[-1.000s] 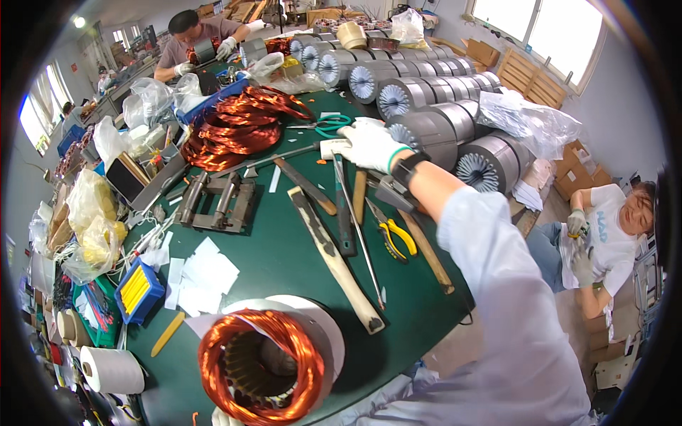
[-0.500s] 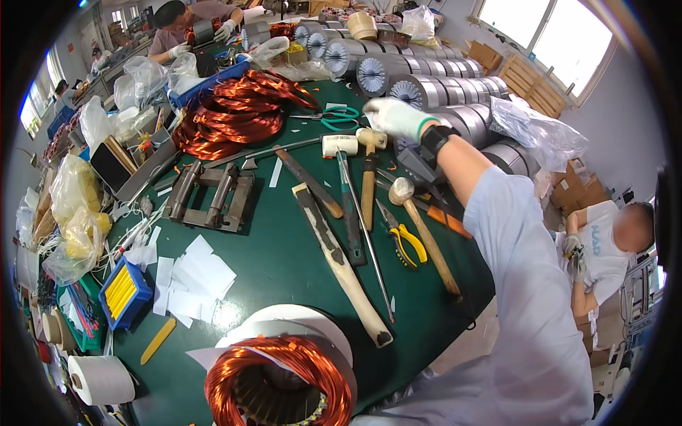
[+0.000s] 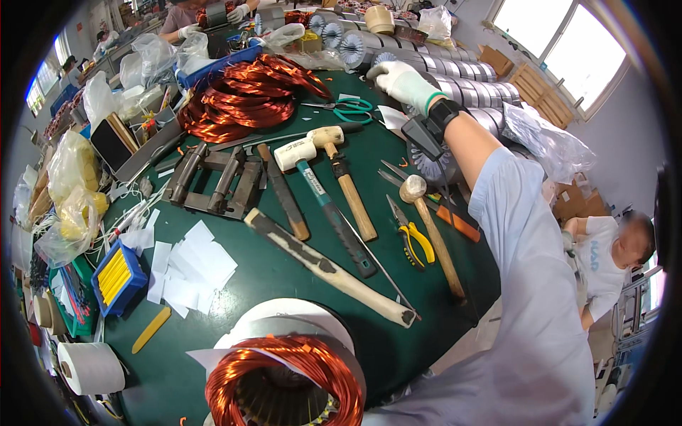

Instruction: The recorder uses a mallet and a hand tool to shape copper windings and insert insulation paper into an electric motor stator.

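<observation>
My right hand (image 3: 406, 84), in a white glove with a green cuff, reaches across to the far right of the bench. Its fingers bend over the near end of a stator core in the stacked rows of grey cores (image 3: 472, 92); the fingertips are partly hidden. A dark device with a cable (image 3: 424, 138) is strapped at that wrist. My left hand is out of view. Right in front of me stands a stator with copper windings (image 3: 344, 376). Beyond it lie a white-headed mallet (image 3: 295, 153), a second mallet (image 3: 327, 136), a round-headed hammer (image 3: 413, 189), yellow-handled pliers (image 3: 419, 245) and a pale wooden bar (image 3: 341, 277).
Copper wire coils (image 3: 238, 99), a metal fixture (image 3: 217, 181) and green-handled scissors (image 3: 353, 108) lie farther back. White paper slips (image 3: 195, 270), a blue tray of yellow sticks (image 3: 121, 280) and a thread spool (image 3: 91, 368) are on the left. Co-workers sit beyond the bench and at right (image 3: 604, 255).
My right hand has moved slightly farther away, onto the cores. The mallets and the wooden bar have swung leftward on the bench. The view has tilted slightly downward.
</observation>
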The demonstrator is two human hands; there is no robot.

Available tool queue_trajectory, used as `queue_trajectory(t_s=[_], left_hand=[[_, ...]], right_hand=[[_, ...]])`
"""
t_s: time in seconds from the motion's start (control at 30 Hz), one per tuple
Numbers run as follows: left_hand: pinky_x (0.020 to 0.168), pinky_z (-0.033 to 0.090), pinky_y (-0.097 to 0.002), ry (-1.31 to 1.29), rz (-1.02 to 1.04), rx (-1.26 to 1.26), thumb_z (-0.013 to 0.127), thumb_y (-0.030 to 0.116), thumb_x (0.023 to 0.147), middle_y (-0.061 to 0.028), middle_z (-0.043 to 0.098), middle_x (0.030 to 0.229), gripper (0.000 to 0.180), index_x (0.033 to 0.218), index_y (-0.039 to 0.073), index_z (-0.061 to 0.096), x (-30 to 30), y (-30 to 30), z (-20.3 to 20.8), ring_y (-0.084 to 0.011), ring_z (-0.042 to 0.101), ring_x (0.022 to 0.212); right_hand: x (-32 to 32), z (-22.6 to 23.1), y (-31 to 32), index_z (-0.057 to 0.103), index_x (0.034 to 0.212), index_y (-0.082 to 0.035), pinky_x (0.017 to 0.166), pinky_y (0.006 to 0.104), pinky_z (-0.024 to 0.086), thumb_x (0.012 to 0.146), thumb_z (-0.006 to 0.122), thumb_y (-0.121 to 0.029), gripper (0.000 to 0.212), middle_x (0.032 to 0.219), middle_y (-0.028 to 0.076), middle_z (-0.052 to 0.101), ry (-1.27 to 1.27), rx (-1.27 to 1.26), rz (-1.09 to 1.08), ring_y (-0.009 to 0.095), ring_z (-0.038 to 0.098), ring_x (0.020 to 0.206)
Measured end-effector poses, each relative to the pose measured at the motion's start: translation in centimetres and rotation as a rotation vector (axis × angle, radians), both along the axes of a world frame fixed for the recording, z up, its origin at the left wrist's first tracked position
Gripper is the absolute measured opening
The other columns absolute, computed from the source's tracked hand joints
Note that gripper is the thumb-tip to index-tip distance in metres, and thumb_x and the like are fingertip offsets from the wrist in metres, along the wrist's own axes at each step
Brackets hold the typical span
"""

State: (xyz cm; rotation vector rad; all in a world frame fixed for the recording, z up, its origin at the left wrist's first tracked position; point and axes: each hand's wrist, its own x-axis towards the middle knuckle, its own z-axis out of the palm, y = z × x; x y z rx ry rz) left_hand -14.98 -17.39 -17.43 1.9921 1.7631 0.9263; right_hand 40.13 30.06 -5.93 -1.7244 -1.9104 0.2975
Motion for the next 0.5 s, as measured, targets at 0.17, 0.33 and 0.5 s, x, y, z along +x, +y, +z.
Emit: queue_trajectory(t_s=[0.17, 0.33, 0.5], left_hand=[[0.096, 0.051, -0.0467, 0.144, 0.042, 0.089, 0.074, 0.026, 0.091, -0.0176, 0.067, 0.119, 0.051, 0.131, -0.003, 0.059, -0.6, -1.0, -0.9, -0.0334, 0.066, 0.102], [0.095, 0.048, -0.0507, 0.136, -0.045, -0.064, 0.071, 0.023, 0.091, -0.0193, 0.068, 0.112, 0.037, 0.121, 0.003, 0.067, -1.2, -0.1, -1.0, -0.0419, 0.063, 0.102], [0.093, 0.048, -0.0516, 0.277, -0.079, 0.085, 0.070, 0.030, 0.085, -0.0167, 0.068, 0.117, 0.042, 0.118, 0.004, 0.068, -0.9, -0.3, -0.7, -0.0401, 0.063, 0.106]], right_hand=[[-2.8, -3.8, -1.1, 0.078, 0.104, -0.005, 0.087, 0.0463, 0.058, 0.089, 0.059, -0.016, 0.027, 0.107, 0.023, 0.075, -0.782, -0.254, -0.063, 0.038, 0.073, 0.103], [-0.8, -9.3, 1.4, 0.077, 0.113, -0.004, 0.090, 0.0518, 0.058, 0.091, 0.060, -0.014, 0.030, 0.115, 0.021, 0.074, -0.855, -0.372, -0.353, 0.040, 0.073, 0.105], [-0.8, -9.2, 3.0, 0.077, 0.116, -0.006, 0.091, 0.0467, 0.058, 0.089, 0.065, -0.016, 0.031, 0.119, 0.021, 0.073, -0.779, -0.496, -0.385, 0.039, 0.072, 0.109]])
